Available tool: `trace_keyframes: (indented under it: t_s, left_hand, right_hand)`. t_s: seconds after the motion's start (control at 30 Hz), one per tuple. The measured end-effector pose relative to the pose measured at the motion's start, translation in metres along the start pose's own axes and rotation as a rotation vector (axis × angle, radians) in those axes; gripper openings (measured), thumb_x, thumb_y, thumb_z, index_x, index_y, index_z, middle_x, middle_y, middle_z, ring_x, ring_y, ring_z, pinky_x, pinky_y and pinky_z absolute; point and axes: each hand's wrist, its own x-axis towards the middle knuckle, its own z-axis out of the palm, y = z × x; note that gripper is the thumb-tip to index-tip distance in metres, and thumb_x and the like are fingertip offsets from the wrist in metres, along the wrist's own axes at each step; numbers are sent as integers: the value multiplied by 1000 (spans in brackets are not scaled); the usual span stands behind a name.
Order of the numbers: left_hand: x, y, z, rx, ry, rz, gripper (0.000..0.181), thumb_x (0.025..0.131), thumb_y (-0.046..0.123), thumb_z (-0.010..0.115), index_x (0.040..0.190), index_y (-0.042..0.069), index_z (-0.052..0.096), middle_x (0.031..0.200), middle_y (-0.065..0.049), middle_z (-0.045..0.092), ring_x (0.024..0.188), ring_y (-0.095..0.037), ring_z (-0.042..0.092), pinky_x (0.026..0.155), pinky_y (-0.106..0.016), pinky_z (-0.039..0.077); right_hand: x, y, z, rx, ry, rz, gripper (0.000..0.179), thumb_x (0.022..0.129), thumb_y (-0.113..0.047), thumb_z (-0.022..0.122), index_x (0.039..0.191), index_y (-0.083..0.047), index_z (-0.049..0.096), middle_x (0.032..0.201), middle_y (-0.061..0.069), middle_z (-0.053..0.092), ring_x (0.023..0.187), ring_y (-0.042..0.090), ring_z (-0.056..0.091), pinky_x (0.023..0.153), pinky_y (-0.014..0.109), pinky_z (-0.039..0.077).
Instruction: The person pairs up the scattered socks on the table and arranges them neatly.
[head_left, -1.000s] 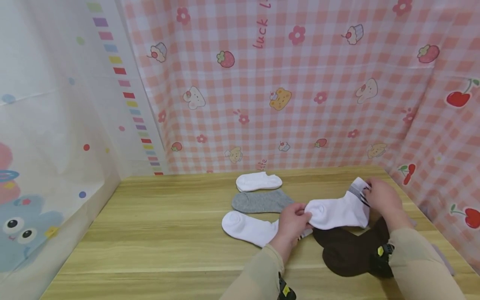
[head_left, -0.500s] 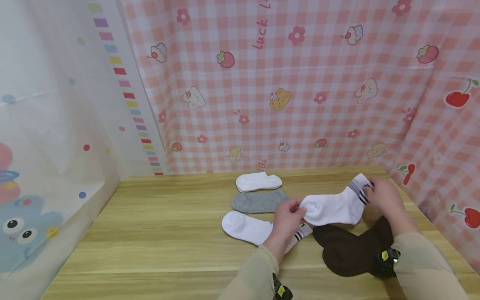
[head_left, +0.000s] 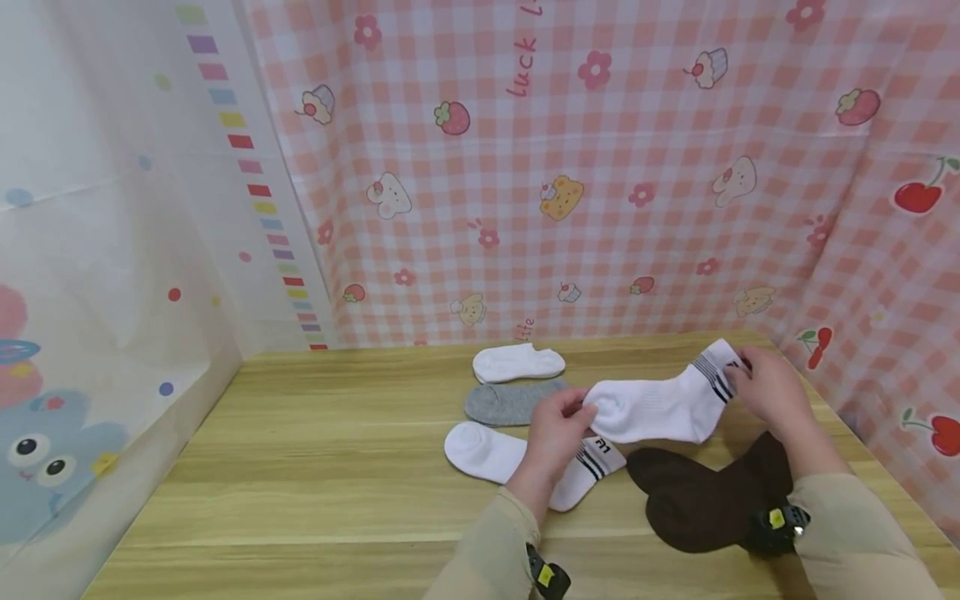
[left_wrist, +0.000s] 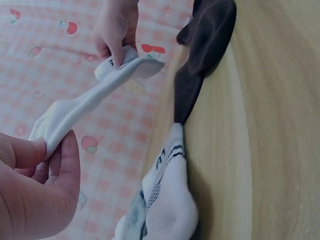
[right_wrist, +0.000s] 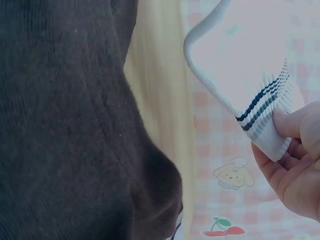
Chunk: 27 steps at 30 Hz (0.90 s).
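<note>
Between both hands a white sock with dark stripes at its cuff is stretched out, lifted off the table. My left hand pinches its toe end between thumb and fingers. At the cuff, my right hand pinches the striped ribbing, as the right wrist view also shows. Under the left hand and wrist lies another white striped sock, its middle hidden by them. Dark brown socks lie below the right hand, partly covered by the right wrist camera.
A grey sock and a white low-cut sock lie behind the left hand in a column. All rest on a wooden table. A pink checked cloth hangs along its back edge, with more cloth at both sides.
Both hands have carried the held white sock leftward and slightly up, away from the brown socks. More of the striped sock on the table now shows beside the left hand.
</note>
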Motion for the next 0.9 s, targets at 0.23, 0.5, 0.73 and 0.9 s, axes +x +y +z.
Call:
trace_keyframes:
  t_s: [0.23, 0.5, 0.73, 0.9]
  left_hand:
    - [2, 5, -12, -24, 3, 18, 24, 91, -10, 61, 114, -14, 64, 93, -13, 67, 80, -12, 62, 71, -30, 58]
    - [5, 15, -26, 26, 14, 41, 23, 91, -8, 61, 113, -11, 67, 94, -15, 68, 74, -11, 60, 70, -34, 59]
    - [5, 22, -38, 71, -9, 61, 24, 92, -7, 61, 115, -10, 67, 100, -18, 69, 79, -12, 62, 71, -29, 58]
    - [6, 24, -48, 74, -24, 75, 24, 92, -7, 60, 115, -9, 67, 101, -19, 69, 78, -11, 62, 71, -29, 58]
  right_hand:
    - [-4, -9, -3, 35, 57, -48, 30, 96, -7, 60, 115, 16, 55, 101, 33, 59, 87, 44, 55, 73, 57, 46]
    - [-9, -20, -6, 30, 113, -109, 28, 95, -6, 62, 112, 16, 57, 98, 33, 60, 86, 44, 57, 74, 59, 45]
    - [-12, -30, -7, 23, 106, -155, 29, 94, -5, 64, 113, 16, 58, 97, 32, 61, 85, 43, 58, 73, 59, 45]
    - [-15, -36, -5, 40, 79, -179, 27, 94, -4, 65, 112, 15, 58, 97, 31, 61, 84, 42, 58, 74, 59, 46]
